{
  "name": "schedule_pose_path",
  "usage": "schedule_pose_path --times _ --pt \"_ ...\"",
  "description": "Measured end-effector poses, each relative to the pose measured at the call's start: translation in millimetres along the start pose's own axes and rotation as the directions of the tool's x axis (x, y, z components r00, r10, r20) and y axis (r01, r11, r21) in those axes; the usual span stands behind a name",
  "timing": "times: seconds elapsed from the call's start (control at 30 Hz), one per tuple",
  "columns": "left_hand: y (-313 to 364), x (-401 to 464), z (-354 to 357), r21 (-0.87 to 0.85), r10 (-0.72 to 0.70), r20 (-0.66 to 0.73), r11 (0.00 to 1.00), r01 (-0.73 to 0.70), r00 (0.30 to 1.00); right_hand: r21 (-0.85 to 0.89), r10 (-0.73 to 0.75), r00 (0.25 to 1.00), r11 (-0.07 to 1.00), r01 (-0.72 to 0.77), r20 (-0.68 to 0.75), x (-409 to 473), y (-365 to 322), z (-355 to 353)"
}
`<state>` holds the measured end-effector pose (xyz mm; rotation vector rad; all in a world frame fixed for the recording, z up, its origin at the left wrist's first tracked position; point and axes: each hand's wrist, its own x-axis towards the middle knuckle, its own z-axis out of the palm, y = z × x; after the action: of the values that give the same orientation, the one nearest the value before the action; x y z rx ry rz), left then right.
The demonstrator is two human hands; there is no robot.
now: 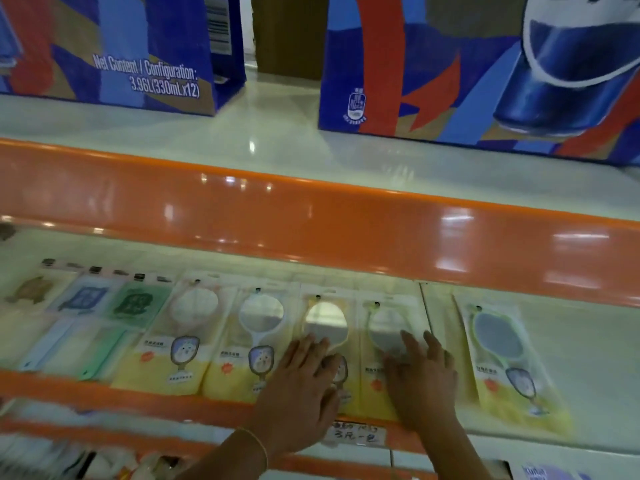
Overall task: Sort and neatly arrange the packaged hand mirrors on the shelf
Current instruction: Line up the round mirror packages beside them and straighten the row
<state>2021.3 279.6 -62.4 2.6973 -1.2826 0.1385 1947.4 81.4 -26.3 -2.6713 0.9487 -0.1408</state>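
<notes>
Both your hands lie flat on the row of packaged hand mirrors on the shelf.

Head view: your left hand (304, 386) presses straight-fingered on the yellow-carded pack with the cream-rimmed mirror (325, 327); your right hand (420, 379) rests likewise on the neighbouring pale-green-rimmed mirror pack (375, 317). Neither grip grasps anything. The glossy sleeves could slide under flat palms and overlap, or skew like the green-rimmed pack lying tilted and apart (502, 341) at the right. The blue cartons on the upper shelf (138, 53) read "Net Content / Configuration: 3.96L(330mLx12)"; the handwritten price tag (356, 434) is too blurred to read.
</notes>
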Motion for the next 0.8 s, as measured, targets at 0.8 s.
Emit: schedule_pose_path --times 0.8 --pt "2 -2 -2 -0.062 -0.002 -0.035 0.998 0.000 0.999 -0.076 -0.140 0.985 0.986 0.148 0.098 -14 3 16"
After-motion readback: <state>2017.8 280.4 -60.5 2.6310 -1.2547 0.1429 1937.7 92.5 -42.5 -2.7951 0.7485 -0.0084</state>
